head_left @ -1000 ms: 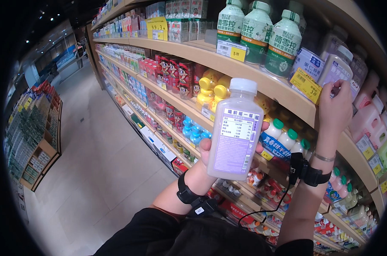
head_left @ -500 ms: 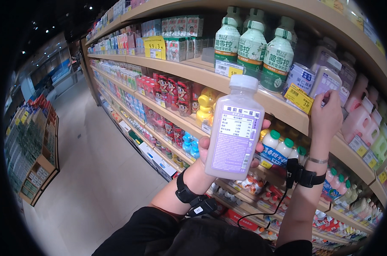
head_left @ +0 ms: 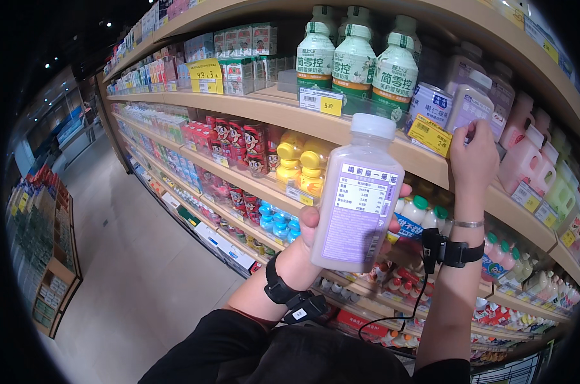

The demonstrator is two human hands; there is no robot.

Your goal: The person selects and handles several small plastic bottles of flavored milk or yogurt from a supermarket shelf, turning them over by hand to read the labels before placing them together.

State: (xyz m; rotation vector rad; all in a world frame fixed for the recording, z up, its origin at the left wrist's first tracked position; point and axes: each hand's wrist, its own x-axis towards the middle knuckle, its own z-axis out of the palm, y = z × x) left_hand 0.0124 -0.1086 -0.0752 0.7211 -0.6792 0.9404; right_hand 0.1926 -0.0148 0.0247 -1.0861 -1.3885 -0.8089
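My left hand is closed around a squarish plastic bottle of pale lavender drink, white-capped, slightly tilted. Its purple and white printed label panel faces me. Fingertips show past its right side; the rest of them is behind it. At the shelf's front edge, my right hand has its fingers curled beside a yellow price tag. A similar lavender bottle stands just behind those fingers. Whether they grip anything is hidden. A purple-and-white can is left of that bottle.
Green-labelled bottles stand farther left on this shelf. Pink jugs are to the right. Yellow bottles and red cans fill the shelf below. A black cable hangs between my forearms. Beyond the aisle floor is a display stand.
The shelves have shifted left in view, revealing more yellow bottles. The held bottle appears slightly lower and nearer. My right hand remains beside the price tag.
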